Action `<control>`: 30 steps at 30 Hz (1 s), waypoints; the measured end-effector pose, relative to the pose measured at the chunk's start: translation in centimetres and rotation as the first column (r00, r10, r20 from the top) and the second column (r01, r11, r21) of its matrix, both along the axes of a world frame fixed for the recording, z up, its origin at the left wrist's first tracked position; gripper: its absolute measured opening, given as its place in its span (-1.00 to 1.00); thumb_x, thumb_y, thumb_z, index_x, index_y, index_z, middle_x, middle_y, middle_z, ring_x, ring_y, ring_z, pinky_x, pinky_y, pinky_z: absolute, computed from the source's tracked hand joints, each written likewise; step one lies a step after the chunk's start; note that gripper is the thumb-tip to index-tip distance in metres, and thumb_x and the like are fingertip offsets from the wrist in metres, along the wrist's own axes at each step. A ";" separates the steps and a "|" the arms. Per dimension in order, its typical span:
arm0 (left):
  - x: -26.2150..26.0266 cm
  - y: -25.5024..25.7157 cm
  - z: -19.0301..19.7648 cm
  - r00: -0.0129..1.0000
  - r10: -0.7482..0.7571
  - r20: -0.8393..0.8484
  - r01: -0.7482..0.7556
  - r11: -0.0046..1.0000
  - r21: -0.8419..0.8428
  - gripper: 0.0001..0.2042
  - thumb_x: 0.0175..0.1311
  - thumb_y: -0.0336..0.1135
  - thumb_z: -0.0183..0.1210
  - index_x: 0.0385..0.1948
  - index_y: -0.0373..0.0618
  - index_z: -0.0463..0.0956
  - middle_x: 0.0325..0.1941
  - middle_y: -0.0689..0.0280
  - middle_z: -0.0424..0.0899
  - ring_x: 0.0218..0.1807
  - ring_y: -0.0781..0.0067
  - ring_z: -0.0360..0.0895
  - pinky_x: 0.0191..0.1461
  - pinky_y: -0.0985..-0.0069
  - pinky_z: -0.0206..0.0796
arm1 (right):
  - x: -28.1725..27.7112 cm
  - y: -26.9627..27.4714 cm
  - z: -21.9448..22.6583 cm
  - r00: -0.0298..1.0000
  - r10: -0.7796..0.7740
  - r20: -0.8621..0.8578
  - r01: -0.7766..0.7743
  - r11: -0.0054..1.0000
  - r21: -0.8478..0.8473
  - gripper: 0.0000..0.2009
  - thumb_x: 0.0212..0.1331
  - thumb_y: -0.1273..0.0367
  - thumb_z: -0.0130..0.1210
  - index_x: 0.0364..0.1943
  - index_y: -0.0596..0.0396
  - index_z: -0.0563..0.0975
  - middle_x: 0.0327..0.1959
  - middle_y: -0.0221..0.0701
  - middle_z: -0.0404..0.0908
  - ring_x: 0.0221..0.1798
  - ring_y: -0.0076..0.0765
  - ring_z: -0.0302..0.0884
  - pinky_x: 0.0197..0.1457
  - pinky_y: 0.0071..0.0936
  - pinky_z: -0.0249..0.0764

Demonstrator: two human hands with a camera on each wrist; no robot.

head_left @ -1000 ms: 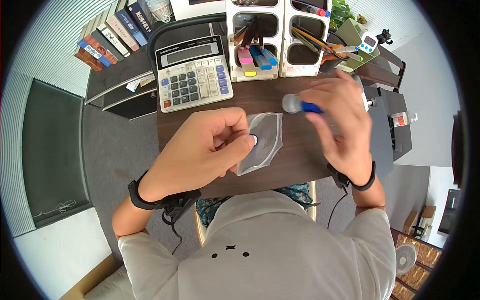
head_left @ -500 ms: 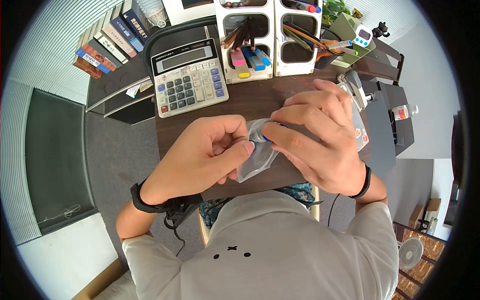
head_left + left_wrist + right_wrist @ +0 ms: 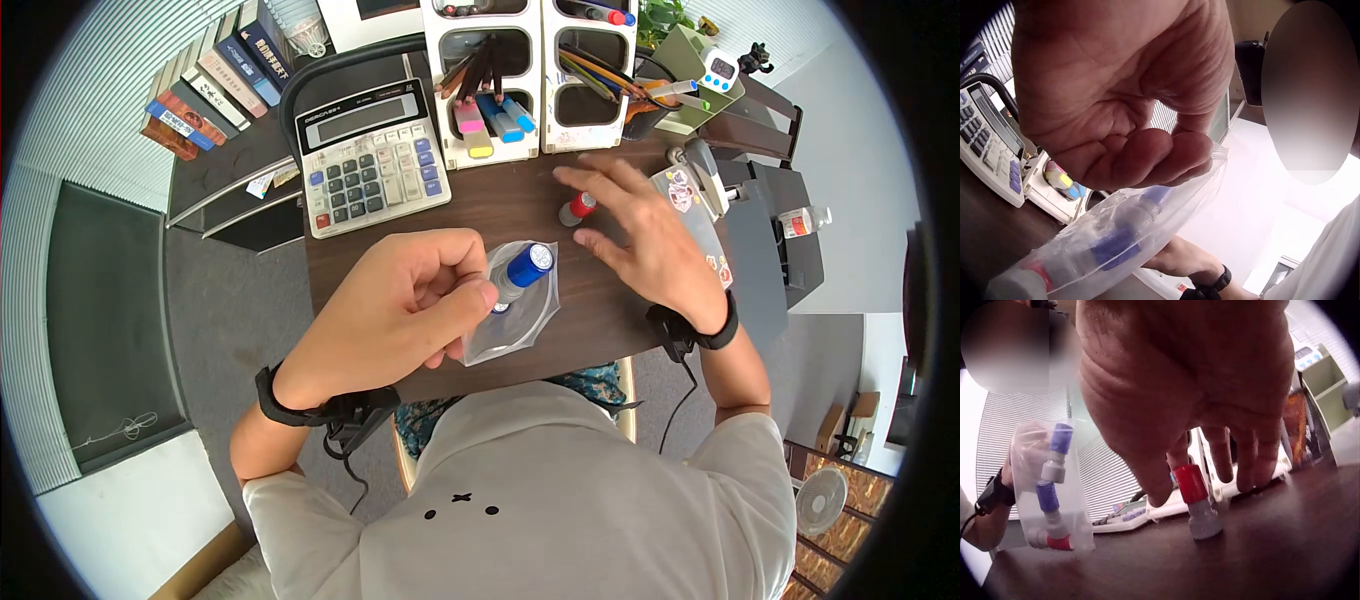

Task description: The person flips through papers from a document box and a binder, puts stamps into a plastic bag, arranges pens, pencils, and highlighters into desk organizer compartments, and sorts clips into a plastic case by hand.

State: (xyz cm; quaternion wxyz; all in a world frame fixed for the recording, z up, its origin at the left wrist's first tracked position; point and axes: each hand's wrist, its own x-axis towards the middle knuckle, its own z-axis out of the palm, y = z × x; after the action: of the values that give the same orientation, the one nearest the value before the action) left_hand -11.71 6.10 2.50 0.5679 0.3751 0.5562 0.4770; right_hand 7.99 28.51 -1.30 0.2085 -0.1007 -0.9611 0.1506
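My left hand [image 3: 400, 300] pinches the rim of a clear plastic bag [image 3: 540, 320] between thumb and curled fingers, holding it up over the desk. A small blue cylinder [image 3: 530, 262] with a frosted clear end and a printed round top stands in the bag mouth. Lower in the bag, the right wrist view shows a second blue cylinder [image 3: 1047, 496] and a red one [image 3: 1060, 542]. My right hand [image 3: 650, 225] is spread, thumb and fingers either side of another red cylinder [image 3: 1191, 484], which stands on the desk on its frosted end.
A large calculator [image 3: 370, 165] lies at the back left. White organizers [image 3: 490, 150] with highlighters and pencils stand at the back. To the right are a stickered grey case [image 3: 700, 225], a white stapler-like object [image 3: 708, 180] and a green holder with a timer [image 3: 720, 70].
My right hand carried the blue cylinder left to the bag, let go of it there, then moved back right to the red cylinder. My left hand has kept its pinch on the bag.
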 end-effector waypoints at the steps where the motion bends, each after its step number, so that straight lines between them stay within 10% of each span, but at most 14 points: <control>1: 0.0 0.0 -0.1 1.000 0.001 -0.008 -0.001 1.000 -0.001 -0.80 0.54 -0.30 0.19 -0.34 -0.12 0.46 -0.51 0.49 0.53 -0.50 0.82 0.48 -0.51 0.76 0.26 | 0.0 0.5 -0.9 0.999 0.018 0.052 -0.012 0.994 -0.110 -0.59 0.17 0.55 0.33 0.15 0.20 0.59 0.12 -0.14 0.65 0.02 0.21 0.62 0.17 -0.04 0.54; 6: -0.2 -0.3 -0.4 1.000 0.004 -0.004 -0.004 1.000 0.007 -0.80 0.54 -0.30 0.20 -0.33 -0.12 0.45 -0.49 0.50 0.52 -0.49 0.82 0.47 -0.51 0.76 0.25 | 0.2 0.6 -0.4 0.994 -0.007 0.107 0.032 0.972 -0.234 -0.68 0.20 0.59 0.31 0.05 0.23 0.61 -0.08 -0.19 0.73 -0.10 0.01 0.73 0.00 -0.24 0.63; 8: -0.2 -0.2 -0.4 1.000 -0.020 0.007 0.020 1.000 -0.011 -0.80 0.54 -0.30 0.20 -0.33 -0.12 0.45 -0.47 0.50 0.52 -0.47 0.82 0.48 -0.50 0.75 0.26 | 0.5 -0.8 2.2 0.963 -0.082 -0.256 -0.003 0.948 -0.317 -0.75 0.21 0.58 0.32 -0.03 0.26 0.63 -0.21 -0.26 0.73 -0.18 -0.16 0.75 -0.07 -0.35 0.60; 12: 0.1 0.3 -0.3 1.000 -0.029 0.002 0.029 1.000 -0.005 -0.80 0.55 -0.29 0.19 -0.31 -0.12 0.44 -0.47 0.51 0.52 -0.46 0.83 0.48 -0.49 0.76 0.26 | 1.4 -4.3 5.8 0.949 0.103 -0.298 -0.250 0.822 -0.511 -0.72 0.16 0.54 0.43 -0.05 0.19 0.65 -0.06 -0.33 0.75 -0.12 -0.36 0.67 0.05 -0.41 0.56; 15: 0.3 0.3 -0.5 0.999 -0.034 -0.002 0.034 0.999 -0.002 -0.79 0.57 -0.25 0.19 -0.30 -0.12 0.44 -0.46 0.52 0.50 -0.48 0.83 0.44 -0.48 0.76 0.24 | -0.3 -4.5 5.1 0.873 0.452 -0.183 -0.477 0.869 -0.129 -0.69 0.13 0.32 0.52 -0.12 0.14 0.69 -0.08 -0.28 0.73 -0.20 -0.19 0.61 -0.11 -0.35 0.49; 30: 0.1 -0.2 -0.7 0.999 -0.036 0.033 0.034 0.998 0.060 -0.76 0.59 -0.27 0.18 -0.33 -0.14 0.42 -0.40 0.55 0.47 -0.41 0.86 0.38 -0.40 0.72 0.21 | -0.8 -5.1 3.1 0.935 0.336 -0.114 -0.349 0.928 -0.131 -0.68 0.04 0.52 0.32 -0.04 0.10 0.69 0.02 -0.27 0.63 -0.10 -0.10 0.60 -0.11 -0.25 0.57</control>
State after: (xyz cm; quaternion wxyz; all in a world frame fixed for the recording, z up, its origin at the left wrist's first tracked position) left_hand -11.61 5.94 1.80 0.5741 0.3934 0.5254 0.4895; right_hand 7.14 23.41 1.83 0.2136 0.0603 -0.9397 0.2602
